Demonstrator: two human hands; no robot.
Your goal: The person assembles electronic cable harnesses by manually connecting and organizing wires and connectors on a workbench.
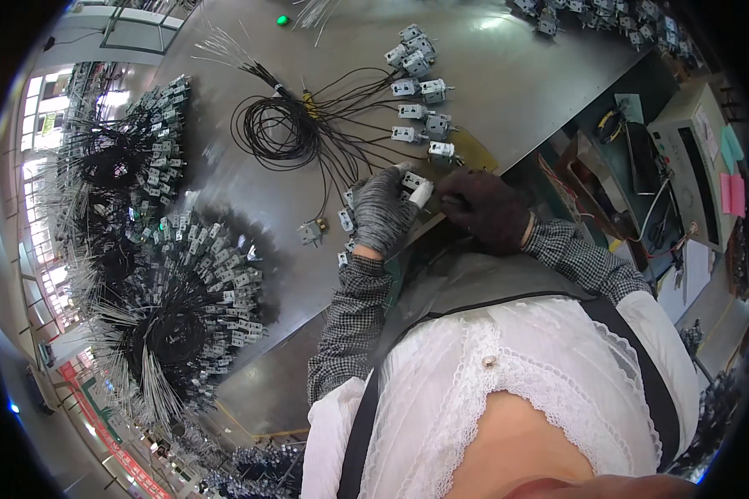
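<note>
My left hand [383, 209], in a grey striped glove with white-wrapped fingertips, grips a small boxy metal part [414, 180] with its thumb and fingers near the table's front edge. Just to the right, my right hand [487, 209], in a dark glove, is closed in front of that part; whatever it may hold is hidden. A coil of black cables [276, 131] lies beyond my left hand, its strands leading to several like metal parts [434, 90] lined up on the right. Another metal part [310, 231] and a few more lie beside my left wrist.
Big bundles of cabled metal parts [225, 283] cover the left of the metal table [508, 83]. More parts [599, 18] lie at its far right. A beige instrument box [691, 158] and a tray of tools [595, 179] stand on the right. A green cap [283, 20] sits far back.
</note>
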